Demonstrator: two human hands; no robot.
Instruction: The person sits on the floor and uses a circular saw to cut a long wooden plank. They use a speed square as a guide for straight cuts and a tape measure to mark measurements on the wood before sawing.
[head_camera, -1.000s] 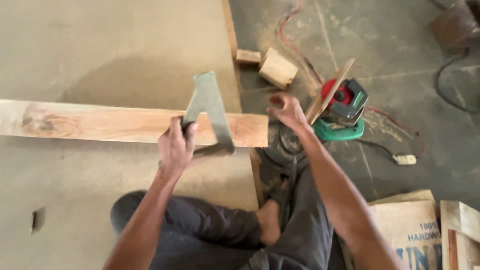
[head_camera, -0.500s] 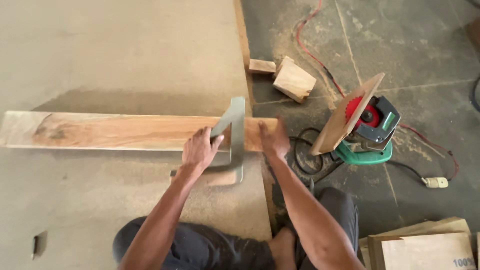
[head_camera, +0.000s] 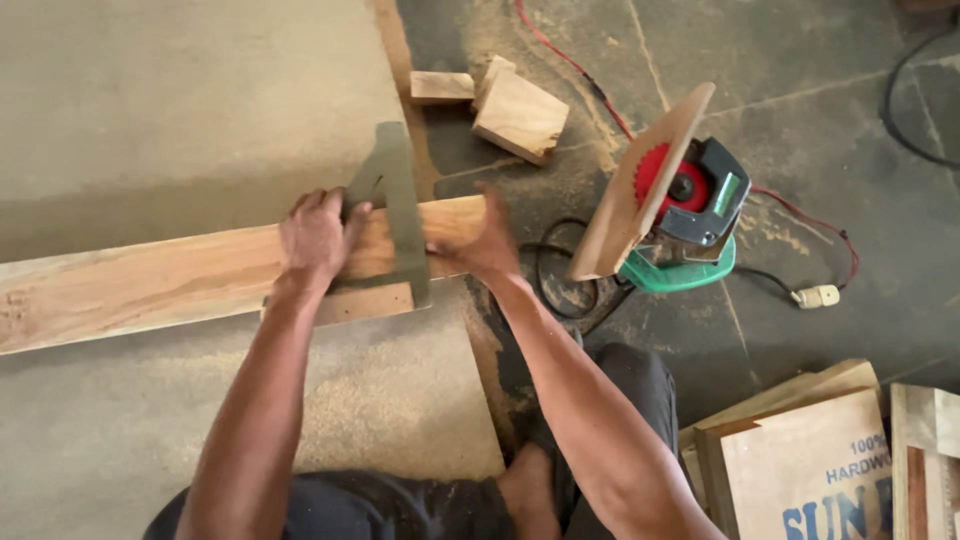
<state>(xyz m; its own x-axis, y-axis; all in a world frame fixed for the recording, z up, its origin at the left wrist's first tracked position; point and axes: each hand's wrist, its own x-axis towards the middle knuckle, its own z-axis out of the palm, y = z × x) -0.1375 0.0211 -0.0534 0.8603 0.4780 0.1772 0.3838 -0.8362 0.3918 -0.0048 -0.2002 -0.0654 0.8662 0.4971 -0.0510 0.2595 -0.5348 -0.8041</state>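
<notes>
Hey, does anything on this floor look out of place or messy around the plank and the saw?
The circular saw lies tipped on its side on the floor, red blade exposed, its cords looping loose around it. Sawdust is strewn about, and offcut blocks lie scattered beyond the plank. The square under the left hand looks properly seated.

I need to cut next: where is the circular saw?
In the head view the saw lies on the floor, right of the plank end and the right hand, with two wood blocks up-left of it.
</notes>
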